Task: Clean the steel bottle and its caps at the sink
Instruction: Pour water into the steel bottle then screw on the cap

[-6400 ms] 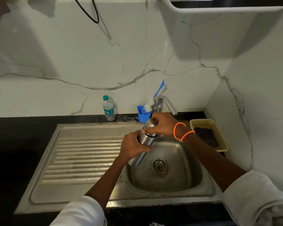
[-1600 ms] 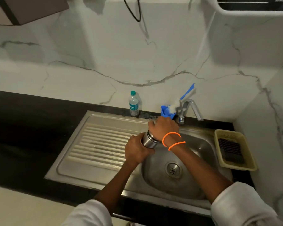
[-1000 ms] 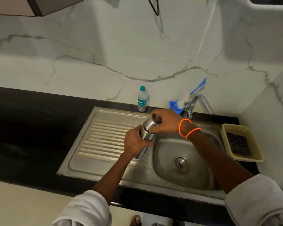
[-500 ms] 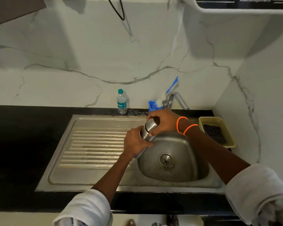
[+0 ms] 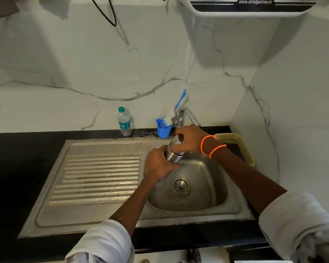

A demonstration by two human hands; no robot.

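Observation:
A steel bottle (image 5: 174, 156) is held tilted over the left rim of the sink basin (image 5: 201, 188). My left hand (image 5: 158, 164) grips its body from below. My right hand (image 5: 190, 138) wraps its fingers round the bottle's top end, covering the cap; two orange bands sit on that wrist. The bottle's lower end is hidden behind my left hand. The tap (image 5: 186, 114) stands just behind my right hand; no water is seen running.
A ribbed steel draining board (image 5: 99, 179) lies left of the basin. At the back stand a small plastic water bottle (image 5: 124, 123) and a blue cup (image 5: 163, 129) holding a blue-handled brush. A yellow tray (image 5: 241, 147) sits right of the sink. Black counter surrounds everything.
Both hands keep hold of the bottle over the sink. My right hand has shifted slightly round the bottle's top. The camera has moved.

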